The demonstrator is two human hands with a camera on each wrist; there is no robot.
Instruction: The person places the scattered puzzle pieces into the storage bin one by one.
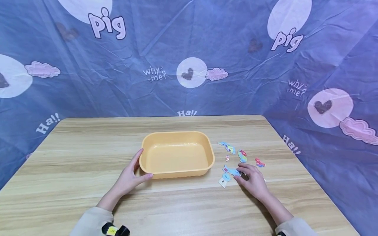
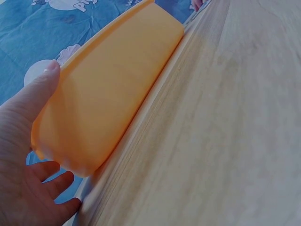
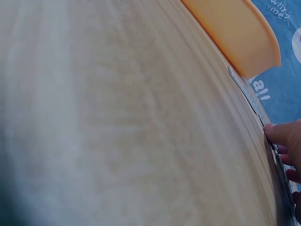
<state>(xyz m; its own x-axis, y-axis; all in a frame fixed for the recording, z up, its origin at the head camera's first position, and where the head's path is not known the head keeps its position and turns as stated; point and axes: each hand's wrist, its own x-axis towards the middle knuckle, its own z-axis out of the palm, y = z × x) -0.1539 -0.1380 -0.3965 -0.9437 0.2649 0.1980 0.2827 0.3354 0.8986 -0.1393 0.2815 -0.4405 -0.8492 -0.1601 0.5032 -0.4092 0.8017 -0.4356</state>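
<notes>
A yellow-orange rectangular plastic tub [image 1: 177,172] stands on the wooden table. My left hand [image 1: 129,178] holds its near left corner, thumb on the front rim and a finger along the left side. In the left wrist view the thumb of the left hand [image 2: 23,136] lies against the tub wall [image 2: 103,89], with other fingers curled below. My right hand [image 1: 252,182] pinches the edge of a light-blue flat cutout piece [image 1: 231,170] between thumb and fingers, low on the table. The right wrist view shows the thumb of the right hand [image 3: 287,141] at thin flat pieces seen edge-on.
Loose printed cutouts lie right of the tub: a blue-yellow piece [image 1: 228,147], a green-red piece [image 1: 242,156], a red piece [image 1: 259,162], a tiny one [image 1: 227,158] and a white-blue piece [image 1: 223,181]. A blue printed cloth [image 1: 165,95] hangs around the table [image 1: 88,147].
</notes>
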